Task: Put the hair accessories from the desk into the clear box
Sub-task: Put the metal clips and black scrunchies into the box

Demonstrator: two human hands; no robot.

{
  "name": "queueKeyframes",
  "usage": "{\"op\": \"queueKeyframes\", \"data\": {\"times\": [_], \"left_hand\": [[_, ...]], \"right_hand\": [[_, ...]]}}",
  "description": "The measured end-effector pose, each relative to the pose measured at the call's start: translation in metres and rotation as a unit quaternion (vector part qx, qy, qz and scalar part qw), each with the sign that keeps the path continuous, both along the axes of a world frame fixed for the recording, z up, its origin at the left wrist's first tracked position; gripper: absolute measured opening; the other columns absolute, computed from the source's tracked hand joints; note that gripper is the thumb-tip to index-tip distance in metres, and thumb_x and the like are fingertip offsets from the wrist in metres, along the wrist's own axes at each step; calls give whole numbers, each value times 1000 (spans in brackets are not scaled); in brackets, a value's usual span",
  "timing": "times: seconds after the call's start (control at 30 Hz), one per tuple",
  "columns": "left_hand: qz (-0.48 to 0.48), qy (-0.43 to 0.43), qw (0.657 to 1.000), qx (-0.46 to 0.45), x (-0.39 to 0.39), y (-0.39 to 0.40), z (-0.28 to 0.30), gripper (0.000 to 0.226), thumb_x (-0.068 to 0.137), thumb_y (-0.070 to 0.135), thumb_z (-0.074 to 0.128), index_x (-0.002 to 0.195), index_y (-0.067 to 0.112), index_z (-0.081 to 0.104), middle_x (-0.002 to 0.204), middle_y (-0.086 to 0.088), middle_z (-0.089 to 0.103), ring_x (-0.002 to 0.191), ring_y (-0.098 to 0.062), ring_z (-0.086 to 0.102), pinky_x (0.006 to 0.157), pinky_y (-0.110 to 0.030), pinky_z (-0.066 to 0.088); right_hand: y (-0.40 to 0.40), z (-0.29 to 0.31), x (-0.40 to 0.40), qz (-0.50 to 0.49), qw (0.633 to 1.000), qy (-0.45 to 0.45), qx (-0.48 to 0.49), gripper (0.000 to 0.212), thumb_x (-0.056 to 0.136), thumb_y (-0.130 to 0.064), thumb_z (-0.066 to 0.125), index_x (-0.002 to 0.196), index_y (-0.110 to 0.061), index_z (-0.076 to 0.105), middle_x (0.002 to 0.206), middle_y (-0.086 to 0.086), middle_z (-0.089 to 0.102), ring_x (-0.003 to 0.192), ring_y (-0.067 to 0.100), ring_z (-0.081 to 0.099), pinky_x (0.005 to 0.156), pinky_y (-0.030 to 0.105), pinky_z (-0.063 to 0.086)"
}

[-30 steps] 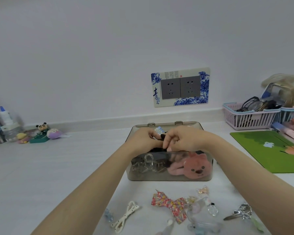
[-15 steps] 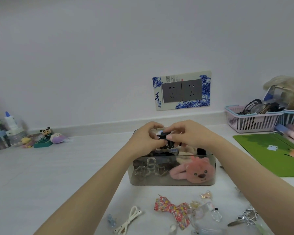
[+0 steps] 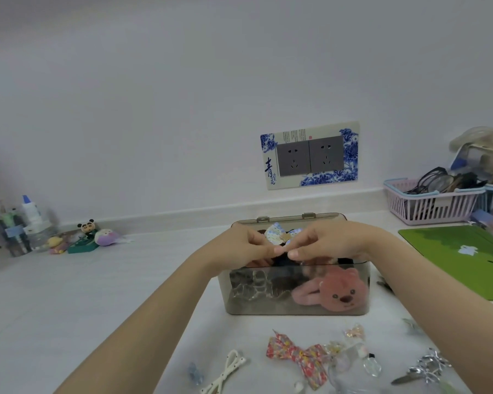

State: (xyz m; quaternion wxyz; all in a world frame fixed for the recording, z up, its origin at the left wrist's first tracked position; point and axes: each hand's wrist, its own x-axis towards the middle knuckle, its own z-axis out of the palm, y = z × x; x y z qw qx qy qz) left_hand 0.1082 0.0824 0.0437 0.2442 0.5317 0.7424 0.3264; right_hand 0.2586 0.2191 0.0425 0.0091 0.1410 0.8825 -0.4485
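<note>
Over the open clear box (image 3: 296,305), left hand (image 3: 239,248) and right hand (image 3: 328,243) together pinch a blue-and-white bow (image 3: 279,236) (long axis left-right), directly above the contents, equally near both.

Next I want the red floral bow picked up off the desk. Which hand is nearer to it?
Right, narrowly. The right hand is above the clear box, straight behind the red floral bow; the left hand is there too, off to its left.

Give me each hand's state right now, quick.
Left hand: fingers pinching the blue-and-white bow clip over the clear box.
Right hand: pinching the same bow clip from the other side.
</note>
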Motion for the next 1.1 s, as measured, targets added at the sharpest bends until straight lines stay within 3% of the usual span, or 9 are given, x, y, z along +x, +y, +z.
{"op": "queueKeyframes", "data": {"times": [0.13, 0.23, 0.3, 0.4, 0.57, 0.73, 0.87, 1.0, 1.1], "left_hand": [[2, 8, 1000, -17, -6, 0, -4, 30, 74, 47, 72, 64, 19, 67, 75, -4, 64, 76, -19, 56, 78, -31, 43], [-6, 21, 999, -42, -6, 2, -4, 23, 77, 42, 72, 65, 23, 69, 75, -4, 67, 75, -16, 58, 80, -31, 48], [-7, 20, 998, -64, -4, 2, -3, 20, 78, 39, 72, 71, 20, 72, 76, -4, 69, 76, -13, 63, 77, -26, 52], [14, 71, 994, -86, -2, 3, -1, 35, 80, 47, 66, 60, 18, 64, 66, -2, 61, 61, -12, 51, 63, -22, 40], [52, 152, 982, -101, 7, 4, -2, 59, 90, 51, 49, 46, 18, 28, 33, 7, 35, 33, -4, 34, 51, -25, 23], [71, 186, 980, -22, 16, -1, -5, 58, 93, 51, 41, 75, 3, 67, 50, -1, 47, 48, -14, 46, 55, -28, 35], [86, 167, 976, 111, 31, -19, -2, 41, 95, 45, 42, 91, 19, 74, 89, -8, 71, 77, -13, 63, 71, -26, 48], [119, 272, 937, 186, 48, -38, -5, 30, 93, 32, 49, 85, 14, 72, 77, 1, 62, 72, -13, 52, 71, -31, 44], [104, 245, 946, 185, 62, -56, -11, 21, 90, 28, 54, 86, 20, 72, 72, 14, 57, 68, -3, 50, 66, -20, 39]], "right_hand": [[-2, -3, -1, -41, 997, -20, 63, 35, 91, -42, 49, 78, -14, 65, 63, -8, 59, 62, 14, 52, 58, 19, 42], [-3, -7, -4, -18, 986, -21, 163, 18, 90, -37, 53, 91, -39, 71, 75, -24, 63, 81, 11, 56, 79, 21, 43], [-6, -6, -6, -15, 980, -38, 195, 20, 91, -35, 52, 96, -37, 71, 87, -23, 65, 88, 7, 57, 86, 22, 42], [-7, -5, -5, -21, 989, -38, 141, 40, 92, -40, 47, 57, -25, 60, 57, -11, 55, 54, 10, 47, 58, 22, 40], [-7, -4, -3, -70, 988, -33, 135, 42, 91, -54, 37, 91, -32, 73, 65, -5, 60, 55, 12, 49, 57, 21, 40], [-15, 2, -6, -75, 980, -21, 184, 53, 91, -60, 25, 98, -33, 70, 86, -16, 64, 73, 11, 59, 71, 23, 43], [-20, 8, -1, -98, 968, 71, 219, 49, 93, -52, 32, 104, -23, 69, 109, -8, 66, 78, 4, 58, 69, 19, 40], [-33, 15, 15, -122, 950, 148, 247, 40, 92, -47, 39, 103, -24, 71, 96, -8, 69, 76, 7, 59, 69, 24, 43], [-50, 13, 36, -133, 930, 196, 282, 41, 89, -47, 42, 94, -19, 72, 90, 4, 69, 83, 24, 62, 77, 39, 50]]}}
